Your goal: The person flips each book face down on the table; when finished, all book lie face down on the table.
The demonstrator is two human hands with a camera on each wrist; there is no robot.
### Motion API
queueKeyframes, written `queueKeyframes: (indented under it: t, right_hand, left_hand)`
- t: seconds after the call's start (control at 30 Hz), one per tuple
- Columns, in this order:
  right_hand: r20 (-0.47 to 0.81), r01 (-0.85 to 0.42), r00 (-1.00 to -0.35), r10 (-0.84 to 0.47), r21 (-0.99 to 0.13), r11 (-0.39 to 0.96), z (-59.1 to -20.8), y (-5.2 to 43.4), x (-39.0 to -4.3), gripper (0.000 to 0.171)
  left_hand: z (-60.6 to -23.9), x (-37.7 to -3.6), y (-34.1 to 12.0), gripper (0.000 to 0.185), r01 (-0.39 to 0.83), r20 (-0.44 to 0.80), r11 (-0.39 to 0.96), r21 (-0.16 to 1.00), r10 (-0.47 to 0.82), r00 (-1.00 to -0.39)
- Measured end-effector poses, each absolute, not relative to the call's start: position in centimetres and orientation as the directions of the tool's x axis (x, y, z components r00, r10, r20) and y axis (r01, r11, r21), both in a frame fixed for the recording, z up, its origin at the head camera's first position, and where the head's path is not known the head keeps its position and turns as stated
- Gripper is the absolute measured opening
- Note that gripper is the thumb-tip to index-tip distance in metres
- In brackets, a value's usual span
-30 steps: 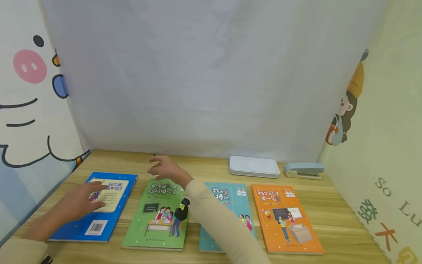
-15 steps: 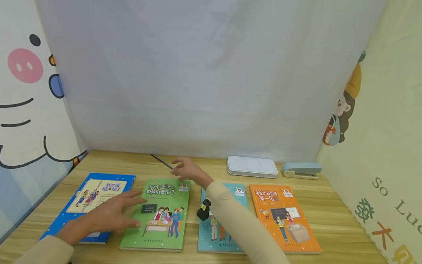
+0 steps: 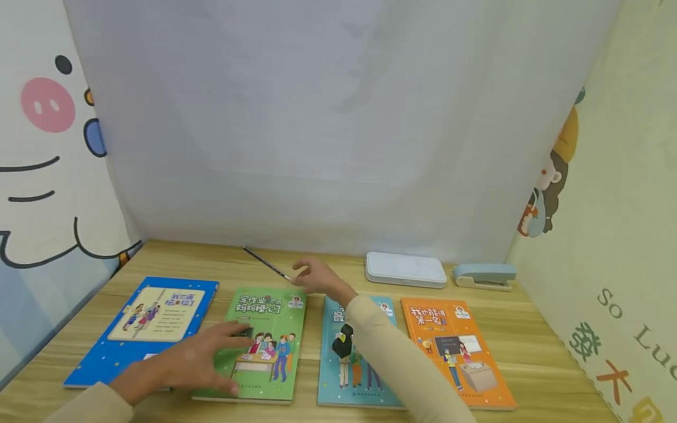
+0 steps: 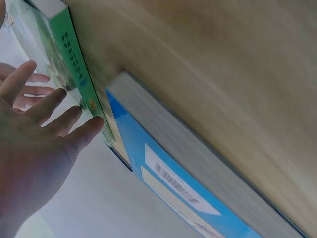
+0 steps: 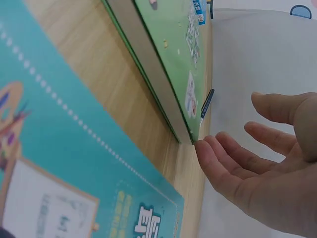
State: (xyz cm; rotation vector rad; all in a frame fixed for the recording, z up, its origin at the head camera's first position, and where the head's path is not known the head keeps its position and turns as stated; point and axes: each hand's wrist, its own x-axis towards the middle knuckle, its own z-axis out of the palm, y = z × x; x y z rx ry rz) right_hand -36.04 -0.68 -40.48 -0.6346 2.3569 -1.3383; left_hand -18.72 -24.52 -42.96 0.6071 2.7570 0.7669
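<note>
The left hand (image 3: 195, 361) lies flat with fingers spread on the green book (image 3: 267, 329), over its lower left part, near the front edge of the desk (image 3: 534, 346). Just to the left of that book lies the blue book (image 3: 153, 320), close beside it; from the wrist view the two covers seem to touch or nearly so. The right hand (image 3: 317, 276) hovers near the green book's far right corner, fingers relaxed and slightly parted, holding nothing. Its fingertips (image 5: 205, 148) sit just beside that corner and close to the tip of a pen (image 3: 267, 263), which lies slanted toward the back edge of the desk. A teal book (image 3: 338, 311) lies under the right forearm, an orange book (image 3: 449, 346) beside it. A white case (image 3: 406, 269) and a stapler (image 3: 483, 275) sit at the back right
</note>
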Motion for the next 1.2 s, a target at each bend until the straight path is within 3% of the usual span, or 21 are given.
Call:
queueKeyframes:
  t: [0.9,1.2]
  right_hand:
    - [-0.18,-0.269,-0.83,-0.528,-0.7,0.661,-40.1,-0.8,-34.8,0.039]
    - [-0.236,-0.235,-0.808,-0.54,-0.712,0.662,-39.8,-0.8,-34.8,0.044]
  left_hand:
    - [-43.2,-17.8,-23.3,0.09,0.365,-0.101,0.83,0.422,0.443,-0.891]
    - [-43.2,-17.7,-23.5,0.09,0.368,-0.089,0.835,0.408,0.438,-0.895]
